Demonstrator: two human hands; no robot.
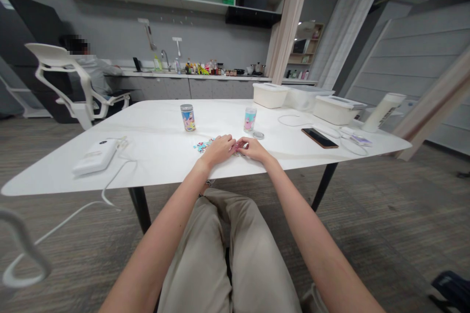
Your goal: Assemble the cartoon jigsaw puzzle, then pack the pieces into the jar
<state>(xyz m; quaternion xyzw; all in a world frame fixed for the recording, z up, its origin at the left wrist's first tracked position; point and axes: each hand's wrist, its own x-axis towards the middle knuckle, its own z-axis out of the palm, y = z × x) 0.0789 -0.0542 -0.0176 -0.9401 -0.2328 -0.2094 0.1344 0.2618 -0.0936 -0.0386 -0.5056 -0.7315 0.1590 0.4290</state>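
My left hand rests palm down at the table's near edge, its fingers curled together toward the right hand. Partly under it lies a loose pile of small jigsaw puzzle pieces, mostly blue and white with some red. My right hand is closed in a pinch on small pink puzzle pieces, right by the left fingertips. Just beyond the hands stands an open clear-topped can with a pink cartoon print. Its round metal lid lies flat beside it. A lidded cartoon can stands upright farther left.
On the left of the white table sits a white power bank with cables. A phone, cables, a tall white bottle and white bins occupy the right. A person sits on a chair at back left.
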